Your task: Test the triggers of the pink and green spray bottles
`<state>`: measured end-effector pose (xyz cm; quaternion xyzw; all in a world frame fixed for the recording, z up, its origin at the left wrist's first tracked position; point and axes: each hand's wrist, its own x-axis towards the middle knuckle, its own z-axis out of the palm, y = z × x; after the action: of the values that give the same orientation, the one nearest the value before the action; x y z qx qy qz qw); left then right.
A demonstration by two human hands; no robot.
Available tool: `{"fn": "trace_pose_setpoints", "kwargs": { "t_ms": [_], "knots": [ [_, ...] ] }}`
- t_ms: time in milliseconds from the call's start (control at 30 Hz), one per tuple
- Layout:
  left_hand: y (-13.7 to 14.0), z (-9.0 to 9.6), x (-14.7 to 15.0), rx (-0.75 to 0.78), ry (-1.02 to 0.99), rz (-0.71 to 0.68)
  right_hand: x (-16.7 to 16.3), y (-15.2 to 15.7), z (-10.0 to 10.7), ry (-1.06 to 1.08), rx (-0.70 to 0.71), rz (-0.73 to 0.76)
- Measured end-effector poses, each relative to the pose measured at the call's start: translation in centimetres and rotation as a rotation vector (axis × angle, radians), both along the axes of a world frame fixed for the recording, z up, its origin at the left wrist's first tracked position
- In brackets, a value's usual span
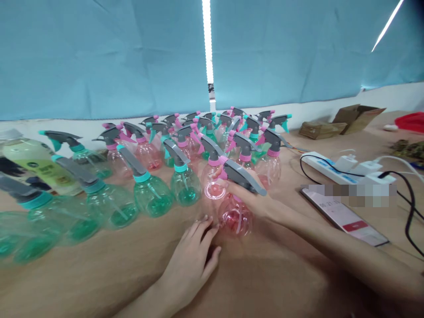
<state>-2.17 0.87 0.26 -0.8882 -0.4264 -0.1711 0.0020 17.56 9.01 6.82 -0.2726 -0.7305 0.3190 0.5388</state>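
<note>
My right hand (250, 198) is wrapped round the neck of a pink spray bottle (236, 218) with a grey and pink trigger head. This bottle is upright, near the tabletop; whether its base touches is unclear. My left hand (194, 254) lies on the table with its fingers stretched out and nothing in it, fingertips just left of that bottle. Right behind stands another pink spray bottle (213, 190), partly hidden by my right fingers. A green spray bottle (186, 190) with a turquoise collar stands to its left.
More green spray bottles (153, 198) line the left side, with mixed pink and green ones behind. A large labelled bottle (43, 165) stands far left. Right of my forearm are a phone (347, 216), a power strip (327, 168) with cables, and cardboard boxes (356, 119).
</note>
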Motion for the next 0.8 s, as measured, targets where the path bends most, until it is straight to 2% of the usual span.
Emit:
{"fn": "trace_pose_setpoints", "kwargs": {
  "t_ms": [800],
  "knots": [
    [0.03,-0.03,-0.06,0.0,0.009,-0.004,0.23,-0.45,0.74,-0.028,0.006,-0.033]
  ]
}}
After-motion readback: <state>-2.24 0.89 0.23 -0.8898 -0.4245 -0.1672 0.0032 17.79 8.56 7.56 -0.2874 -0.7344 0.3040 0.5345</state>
